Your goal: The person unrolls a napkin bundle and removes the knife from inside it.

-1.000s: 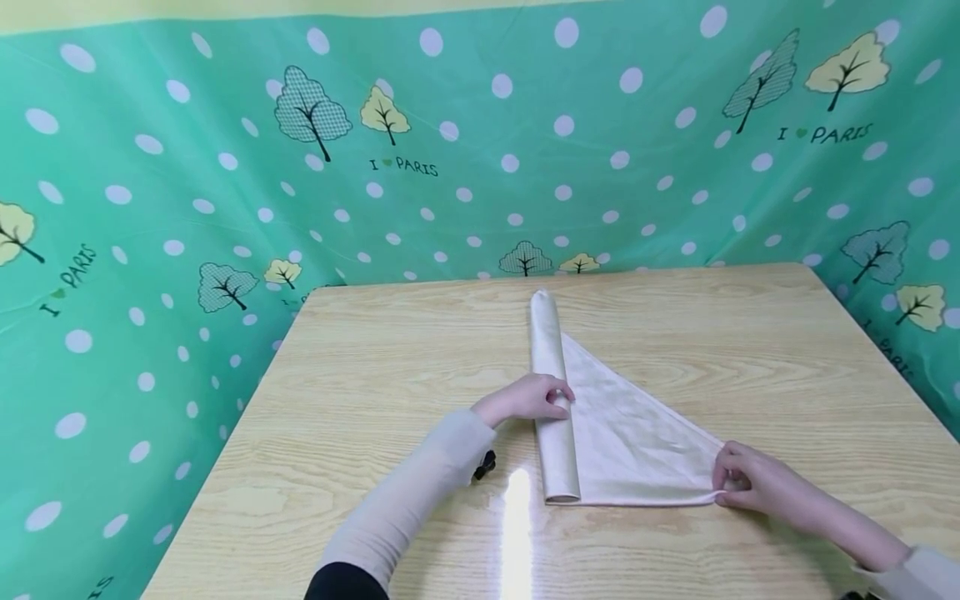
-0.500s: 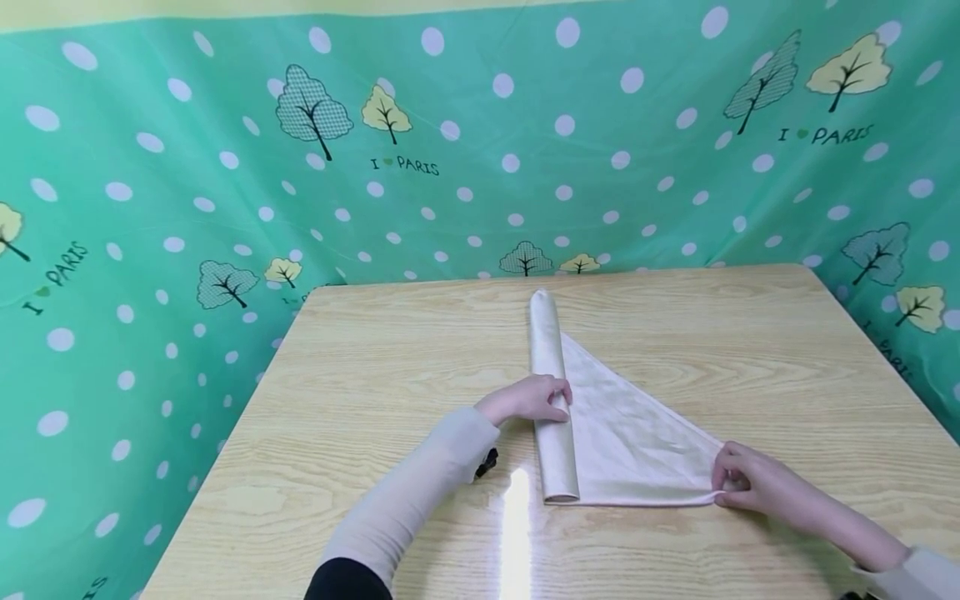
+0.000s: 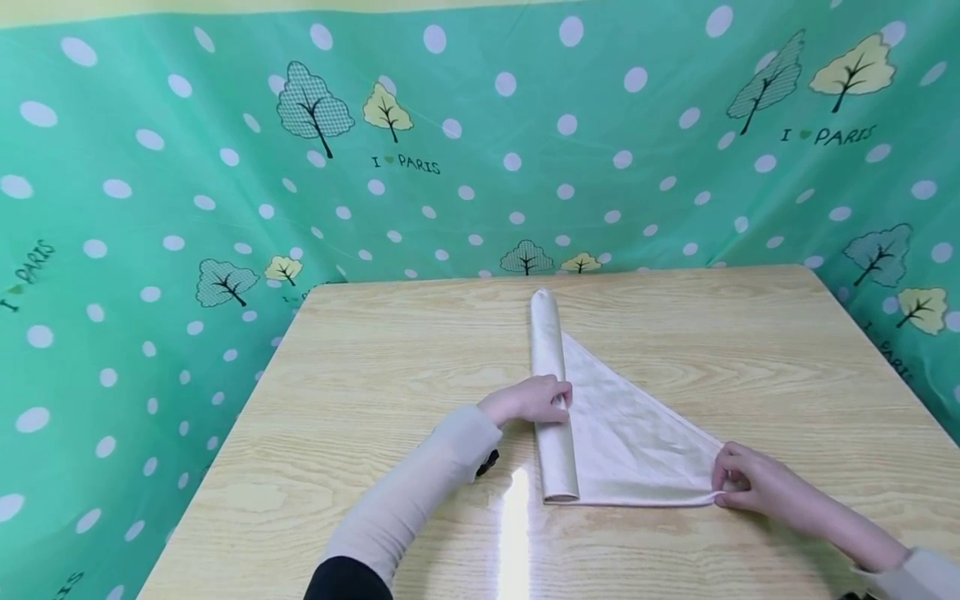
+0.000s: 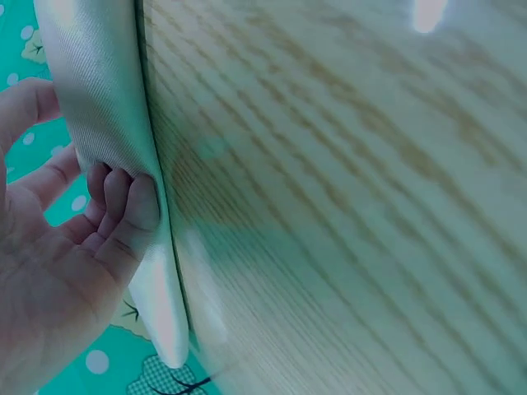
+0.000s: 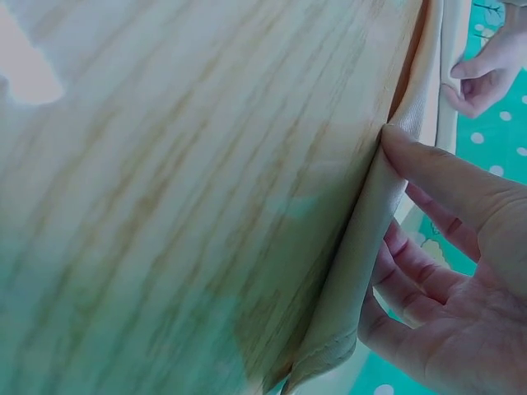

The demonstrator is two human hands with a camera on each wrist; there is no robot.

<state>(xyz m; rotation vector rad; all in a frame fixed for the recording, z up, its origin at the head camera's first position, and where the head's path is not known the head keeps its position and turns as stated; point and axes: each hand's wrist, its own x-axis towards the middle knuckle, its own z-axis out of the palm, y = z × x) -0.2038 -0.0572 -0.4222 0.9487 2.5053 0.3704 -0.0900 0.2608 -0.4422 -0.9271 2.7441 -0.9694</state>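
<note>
Bare hands at work on a pale cloth, part rolled and part flat. The left hand (image 3: 528, 398) is curled over the roll (image 3: 557, 462) near its middle, fingertips reaching the side where the flat part begins. The right hand (image 3: 761, 483) is clamped on the cloth's near right corner, between thumb and fingers; the hands are well apart.

Between them, the flap (image 3: 637, 442) lies as a triangle to the right of the roll, its near edge almost straight, its long edge sloping away, its middle lightly creased. The step in hand is judged to be steadying the roll while the corner is drawn taut. To do it well, tension should be mild and level with the near edge, with pressure on the roll firm enough to stop slipping but not to flatten it. A hard pull would probably loosen the layers or skew the near end; the creases are best eased out first.

Farther out, the tabletop (image 3: 337, 383) carries a bright glare (image 3: 514, 533) just nearer than the roll. A small black object (image 3: 487, 462) shows beside the left sleeve (image 3: 420, 475). The left hand itself covers part of the roll and may hinder its turning. A green printed curtain (image 3: 420, 217) rises behind.
</note>
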